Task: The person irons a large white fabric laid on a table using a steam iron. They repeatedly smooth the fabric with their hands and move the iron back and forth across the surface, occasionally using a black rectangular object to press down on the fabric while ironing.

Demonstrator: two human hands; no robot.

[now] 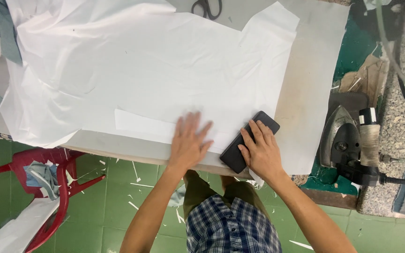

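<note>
Two hands at lower centre of the frame: our left hand (pixel 189 143) lies flat, fingers spread, gripping nothing, on the white fabric (pixel 151 70); our right hand (pixel 260 151) has fingers draped over one black block (pixel 249 141), pressing rather than clasping. We judge the cloth light, limp, crease-prone; best held flat by palms. Counted: one iron (pixel 348 145) right, one scissors (pixel 207 8) top, one red chair (pixel 24 187) lower left.

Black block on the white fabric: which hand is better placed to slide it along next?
The right hand, probably: its fingers already rest on the black block. The left hand lies flat on the white fabric beside it, apart from the block.
</note>
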